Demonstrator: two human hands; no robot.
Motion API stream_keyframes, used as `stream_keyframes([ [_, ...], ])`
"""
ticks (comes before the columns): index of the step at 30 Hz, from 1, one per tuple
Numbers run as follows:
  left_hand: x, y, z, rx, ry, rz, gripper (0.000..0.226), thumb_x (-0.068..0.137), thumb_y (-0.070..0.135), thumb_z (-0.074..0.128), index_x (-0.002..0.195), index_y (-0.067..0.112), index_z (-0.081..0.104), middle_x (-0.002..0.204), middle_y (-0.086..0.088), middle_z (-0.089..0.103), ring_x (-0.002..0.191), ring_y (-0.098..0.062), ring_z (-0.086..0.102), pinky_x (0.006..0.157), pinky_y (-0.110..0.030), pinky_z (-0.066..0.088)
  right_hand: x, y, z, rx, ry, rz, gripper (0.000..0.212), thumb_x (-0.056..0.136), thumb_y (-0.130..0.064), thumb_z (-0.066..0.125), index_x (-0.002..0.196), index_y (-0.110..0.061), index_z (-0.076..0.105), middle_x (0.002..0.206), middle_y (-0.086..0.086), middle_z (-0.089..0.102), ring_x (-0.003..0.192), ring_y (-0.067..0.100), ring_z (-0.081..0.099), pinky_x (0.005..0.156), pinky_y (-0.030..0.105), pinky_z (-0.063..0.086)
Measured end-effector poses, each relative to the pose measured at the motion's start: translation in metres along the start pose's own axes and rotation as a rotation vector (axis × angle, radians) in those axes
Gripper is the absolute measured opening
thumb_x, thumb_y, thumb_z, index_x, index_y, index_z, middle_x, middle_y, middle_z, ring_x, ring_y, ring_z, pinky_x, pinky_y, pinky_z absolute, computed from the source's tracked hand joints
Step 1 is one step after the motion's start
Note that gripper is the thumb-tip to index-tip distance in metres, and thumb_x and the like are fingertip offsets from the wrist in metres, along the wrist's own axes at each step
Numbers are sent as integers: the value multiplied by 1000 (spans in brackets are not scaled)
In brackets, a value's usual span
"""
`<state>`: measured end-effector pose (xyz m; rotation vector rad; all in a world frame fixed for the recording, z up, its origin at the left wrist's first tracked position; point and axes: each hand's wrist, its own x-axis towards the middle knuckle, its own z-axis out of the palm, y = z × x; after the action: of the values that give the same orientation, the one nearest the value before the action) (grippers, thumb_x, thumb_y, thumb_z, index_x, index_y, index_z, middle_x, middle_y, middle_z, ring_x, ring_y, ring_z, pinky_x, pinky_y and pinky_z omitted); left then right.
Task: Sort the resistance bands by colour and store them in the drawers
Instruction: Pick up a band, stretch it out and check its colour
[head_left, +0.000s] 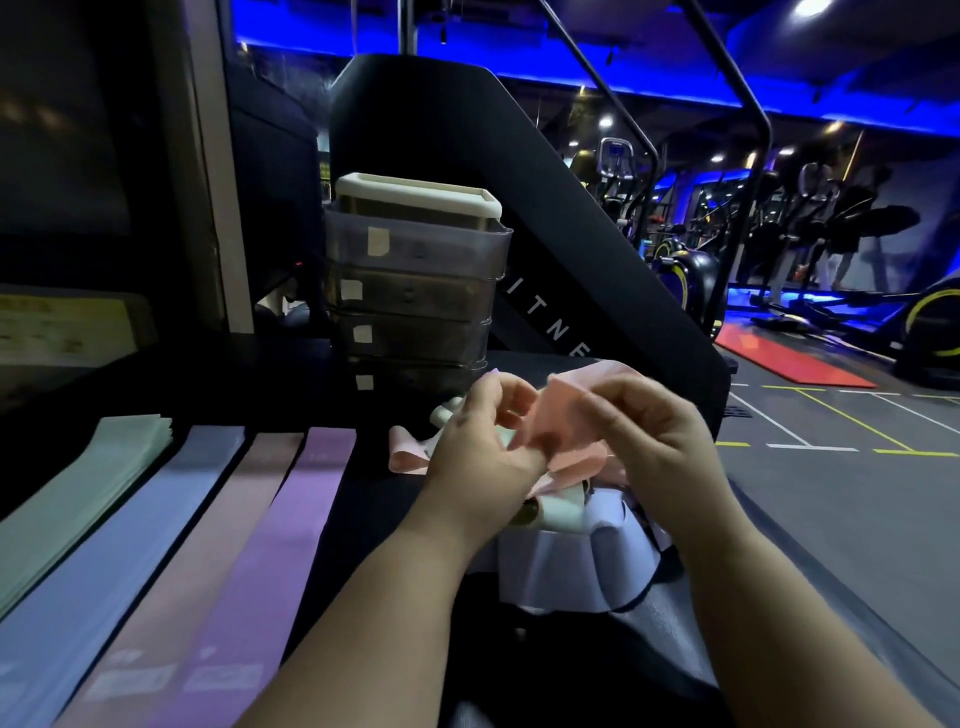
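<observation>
Both hands hold a pink resistance band (563, 415) above a tangled pile. My left hand (483, 441) pinches its lower left part. My right hand (649, 431) grips its upper right fold. More pink band (408, 457) trails out to the left. Under the hands lie a rolled pale green band (561, 512) and a lavender pouch or band heap (571, 566). Flat on the dark surface at the left lie sorted bands: mint green (88, 493), light blue (130, 525), pale pink (218, 530), purple (280, 535). A stack of smoky translucent drawers (415, 296) with paper labels stands behind, all closed.
A large black fitness machine (519, 208) rises behind the drawers. On the right the gym floor (831, 493) drops away with painted lines, a red mat (789, 358) and exercise bikes (685, 270). A dark panel and pillar stand at the left.
</observation>
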<state>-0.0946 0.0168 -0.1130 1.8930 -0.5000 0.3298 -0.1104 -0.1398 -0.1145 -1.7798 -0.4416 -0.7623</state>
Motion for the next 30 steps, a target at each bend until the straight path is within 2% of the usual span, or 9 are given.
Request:
stream_keyframes([
  [3,3,-13,7,203,-18,39,40,81,35,75,115,27,54,105,19,53,100,-1,49,82,9,13,2,-7,-7,152,97,38,15,86,-24,58,78,-14,67,73,11,58,65,12,52,59,22,43],
  [6,6,-25,10,303,-29,-41,32,83,31,69,114,30,61,91,20,46,113,-14,47,104,-24,31,8,-7,-18,266,202,57,27,93,-21,53,70,-24,67,60,-6,55,55,7,48,52,17,41],
  [8,7,-28,10,472,-27,-41,27,84,34,64,112,33,63,95,16,52,112,-15,49,109,-38,23,12,-8,-26,351,273,75,38,98,-16,48,67,-27,67,57,-11,52,52,5,47,53,18,42],
  [12,7,-27,7,480,9,-128,20,85,32,65,105,34,64,105,12,61,103,-19,44,110,-42,28,16,-2,-46,429,457,98,30,95,-22,49,71,-28,67,62,-8,48,60,9,46,59,28,40],
  [15,9,-30,3,458,62,-159,16,85,34,65,101,31,63,109,9,61,108,-22,49,101,-39,39,17,0,-59,452,631,131,26,100,-20,46,79,-22,61,64,-9,55,64,5,53,62,24,47],
  [20,5,-29,6,360,-40,-299,15,88,36,63,95,24,67,80,11,39,98,-26,56,86,-28,48,20,8,-74,494,792,200,27,102,-16,43,77,-19,52,50,-14,50,48,0,48,51,15,42],
  [23,8,-28,5,203,-45,-330,9,88,33,66,91,25,69,92,3,49,93,-22,58,81,-24,49,21,16,-78,428,830,247,26,101,-19,45,77,-20,52,46,-15,49,44,-1,47,50,15,41],
  [27,14,-32,3,-332,-121,-436,8,83,28,71,89,24,76,112,-10,66,90,-16,63,62,-20,48,23,27,-87,379,859,305,25,100,-22,49,75,-20,53,45,-16,50,44,1,47,53,19,39],
  [30,13,-27,0,-527,-183,-442,11,89,13,67,86,18,76,92,-6,69,69,-11,61,54,-20,44,23,32,-89,363,874,335,25,100,-19,49,75,-19,54,47,-14,53,42,-1,49,47,16,41],
])
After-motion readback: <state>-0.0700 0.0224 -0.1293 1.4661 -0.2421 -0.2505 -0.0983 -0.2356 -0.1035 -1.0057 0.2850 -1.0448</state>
